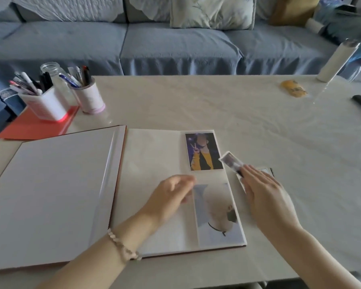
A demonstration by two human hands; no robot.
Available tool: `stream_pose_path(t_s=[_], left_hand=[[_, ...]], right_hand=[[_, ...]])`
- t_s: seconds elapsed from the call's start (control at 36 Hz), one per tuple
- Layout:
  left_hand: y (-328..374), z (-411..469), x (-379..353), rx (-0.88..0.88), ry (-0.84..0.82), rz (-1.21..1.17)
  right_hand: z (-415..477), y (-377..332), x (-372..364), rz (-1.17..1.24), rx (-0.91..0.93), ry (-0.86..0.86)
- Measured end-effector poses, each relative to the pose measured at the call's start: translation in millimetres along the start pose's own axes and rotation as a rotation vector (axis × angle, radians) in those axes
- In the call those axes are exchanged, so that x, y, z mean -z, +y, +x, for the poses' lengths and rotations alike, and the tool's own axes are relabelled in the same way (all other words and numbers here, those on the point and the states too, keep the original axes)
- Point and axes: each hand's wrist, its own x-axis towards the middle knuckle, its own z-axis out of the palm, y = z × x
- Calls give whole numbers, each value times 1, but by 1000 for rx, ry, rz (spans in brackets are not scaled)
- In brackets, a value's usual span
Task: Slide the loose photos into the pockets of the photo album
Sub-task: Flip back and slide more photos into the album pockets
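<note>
Ok so, nearest first: the left hand (173,195) sits over the right page of the open album (150,155), fingers curled in, right at the inner top corner of the lower pocketed photo (215,213). It's blurry, so I honestly can't tell if it's pinching the pocket film or just hovering there.

The right hand (263,190) is just off the album's right edge, over a small pile of photos (266,170) on the table (258,113). Its fingers are long and close together, and the loose photo (230,161) pokes out past the fingertips. The thumb's hidden underneath, but it looks like a fingertip pinch on the near end.

The bit that matters: the loose photo's long axis runs roughly from 5 to 11 o'clock, free end aimed at the bottom corner of the upper pocketed photo (202,151). Both right-column pockets look full. The empty-looking ones are in the left column, off at about 9 o'clock from the photo, and closer to the left hand than the right. So I'd guess it needs to travel across the page and square up with a pocket. Can't see which side the pockets open on, though.

Further back at 10 o'clock there are pen cups (48,105), then a sofa (175,44).
</note>
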Motion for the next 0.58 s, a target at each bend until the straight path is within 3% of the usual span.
stream_pose_path(t_s=[0.06,0.11,0.17,0.19,0.25,0.31,0.36,0.44,0.58], left_hand=[[14,3,-2,98,-70,-395],[23,6,-3,93,-33,-471],[26,11,-1,70,110,-429],[24,14,1,50,173,-393],[21,19,8,-1,256,-342],[17,22,15,-61,266,-285],[14,26,21,-102,243,-247],[14,34,27,-135,215,-209],[18,58,37,-204,259,-79]], right_hand=[[1,-9,-9,53,226,22],[5,-20,-14,85,394,-12],[10,-26,-18,166,420,-41],[13,-32,-17,248,345,-82],[18,-39,-15,454,-1,-161],[25,-44,-12,704,-389,-267],[34,-40,-16,951,-633,-314],[48,-31,-29,1155,-841,-361],[68,-24,-44,1338,-992,-370]])
